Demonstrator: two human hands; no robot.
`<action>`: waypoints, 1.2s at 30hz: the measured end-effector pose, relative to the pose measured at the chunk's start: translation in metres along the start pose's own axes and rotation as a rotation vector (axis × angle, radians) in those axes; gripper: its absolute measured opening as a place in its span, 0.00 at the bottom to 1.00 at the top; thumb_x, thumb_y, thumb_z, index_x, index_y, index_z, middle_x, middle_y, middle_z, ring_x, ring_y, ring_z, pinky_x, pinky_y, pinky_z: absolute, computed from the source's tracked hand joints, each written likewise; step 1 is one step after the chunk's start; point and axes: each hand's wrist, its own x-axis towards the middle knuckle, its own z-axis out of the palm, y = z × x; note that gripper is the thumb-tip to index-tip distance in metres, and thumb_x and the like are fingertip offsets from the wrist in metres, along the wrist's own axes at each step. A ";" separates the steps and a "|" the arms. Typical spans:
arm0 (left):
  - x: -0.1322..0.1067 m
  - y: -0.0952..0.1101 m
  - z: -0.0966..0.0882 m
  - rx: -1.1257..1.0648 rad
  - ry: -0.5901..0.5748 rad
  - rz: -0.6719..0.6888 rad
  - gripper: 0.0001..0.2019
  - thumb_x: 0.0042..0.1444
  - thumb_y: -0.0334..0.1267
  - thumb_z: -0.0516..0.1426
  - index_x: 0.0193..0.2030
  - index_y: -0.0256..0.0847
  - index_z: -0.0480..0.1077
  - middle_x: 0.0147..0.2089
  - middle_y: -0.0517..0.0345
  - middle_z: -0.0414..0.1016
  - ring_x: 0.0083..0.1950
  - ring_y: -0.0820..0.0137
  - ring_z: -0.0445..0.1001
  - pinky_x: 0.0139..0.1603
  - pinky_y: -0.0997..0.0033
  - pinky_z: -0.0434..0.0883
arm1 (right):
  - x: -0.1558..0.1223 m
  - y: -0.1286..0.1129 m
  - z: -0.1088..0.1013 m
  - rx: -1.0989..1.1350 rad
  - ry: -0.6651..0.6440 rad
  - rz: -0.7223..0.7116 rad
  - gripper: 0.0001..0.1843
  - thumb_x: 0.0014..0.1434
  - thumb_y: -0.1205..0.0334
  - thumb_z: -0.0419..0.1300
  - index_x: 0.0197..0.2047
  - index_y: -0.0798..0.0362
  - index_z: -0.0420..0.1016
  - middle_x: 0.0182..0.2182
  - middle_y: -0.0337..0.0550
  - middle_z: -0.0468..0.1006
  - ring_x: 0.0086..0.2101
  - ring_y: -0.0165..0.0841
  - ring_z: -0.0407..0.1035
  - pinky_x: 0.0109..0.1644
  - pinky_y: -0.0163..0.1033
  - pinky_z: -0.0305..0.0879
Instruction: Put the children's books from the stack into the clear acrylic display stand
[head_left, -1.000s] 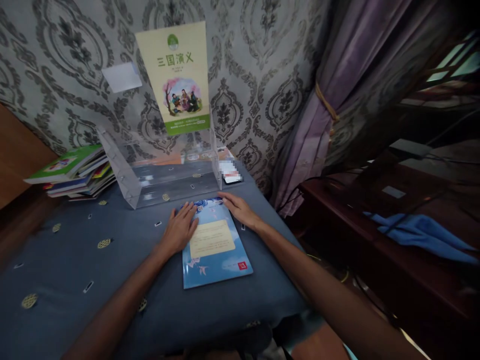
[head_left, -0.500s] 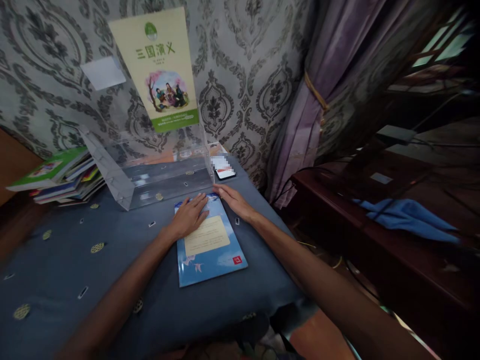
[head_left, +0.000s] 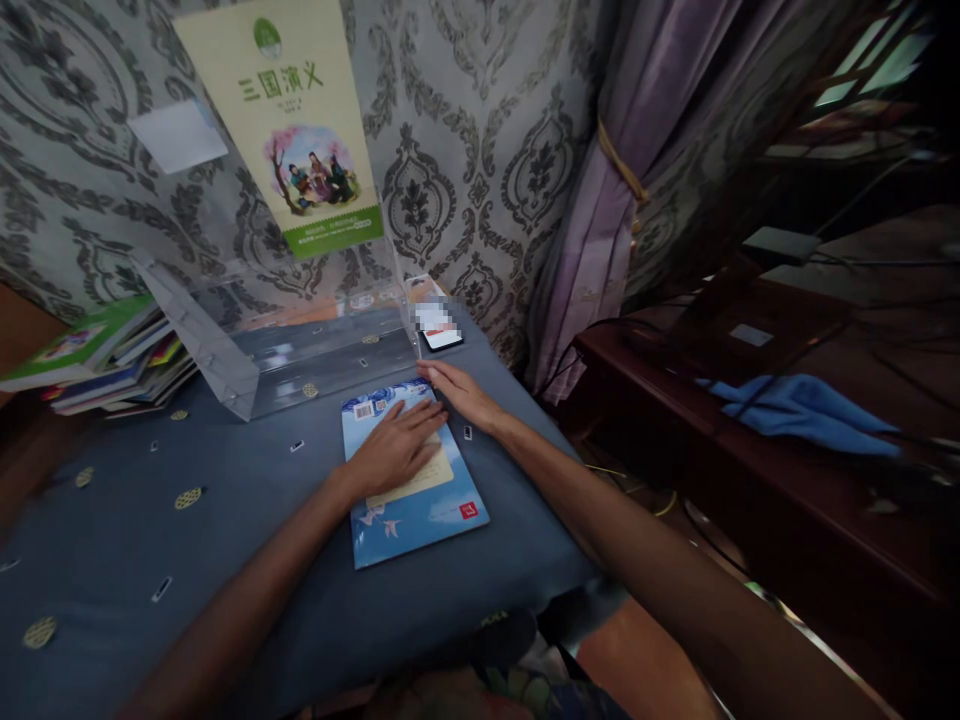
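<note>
A blue book (head_left: 412, 530) with a cream text panel lies flat on the table, its barcode side up. My left hand (head_left: 397, 447) rests flat on its middle, fingers stretched out to the right and covering part of the panel. At the book's upper right corner is my right hand (head_left: 463, 392), fingers extended, touching or just beside its edge; nothing is gripped in it. Right behind the book stands a clear acrylic stand (head_left: 330, 365). A cream and green book (head_left: 311, 150) with an illustrated cover is upright on the stand.
A stack of books (head_left: 112, 365) sits at the left. Behind the stand's right side lies a phone (head_left: 442, 335). The blue tablecloth (head_left: 247, 490) covers the table. To the right are a purple curtain (head_left: 592, 230), a dark red cabinet (head_left: 637, 385) and a blue cloth (head_left: 802, 410).
My left hand has slid down and right over the book, uncovering the barcode at its top. My right hand stays by the upper right corner. The view has shifted slightly.
</note>
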 end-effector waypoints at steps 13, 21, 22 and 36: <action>-0.028 0.054 0.000 -0.006 -0.166 0.119 0.39 0.65 0.62 0.47 0.73 0.36 0.48 0.76 0.38 0.43 0.77 0.48 0.37 0.73 0.35 0.39 | -0.002 0.000 0.000 0.025 0.016 -0.019 0.29 0.64 0.36 0.53 0.58 0.46 0.75 0.56 0.45 0.77 0.58 0.42 0.69 0.66 0.52 0.59; -0.026 0.051 0.000 0.007 -0.142 0.062 0.37 0.66 0.60 0.47 0.73 0.38 0.49 0.76 0.42 0.46 0.77 0.50 0.38 0.74 0.37 0.39 | -0.002 0.001 0.002 0.124 0.007 -0.013 0.32 0.62 0.33 0.54 0.58 0.46 0.75 0.55 0.46 0.78 0.57 0.42 0.70 0.66 0.53 0.60; -0.025 0.051 0.001 0.010 -0.139 0.055 0.37 0.66 0.60 0.46 0.73 0.39 0.49 0.76 0.43 0.46 0.77 0.50 0.38 0.74 0.37 0.39 | -0.002 0.001 0.003 0.134 0.013 -0.017 0.32 0.61 0.33 0.54 0.57 0.46 0.75 0.56 0.46 0.78 0.57 0.42 0.70 0.66 0.53 0.60; -0.015 0.006 -0.001 -0.084 0.035 0.030 0.30 0.70 0.55 0.44 0.71 0.41 0.54 0.74 0.44 0.54 0.74 0.61 0.55 0.72 0.51 0.57 | 0.002 0.006 0.002 0.134 0.111 0.092 0.29 0.66 0.38 0.51 0.56 0.51 0.73 0.52 0.53 0.79 0.50 0.42 0.76 0.52 0.48 0.74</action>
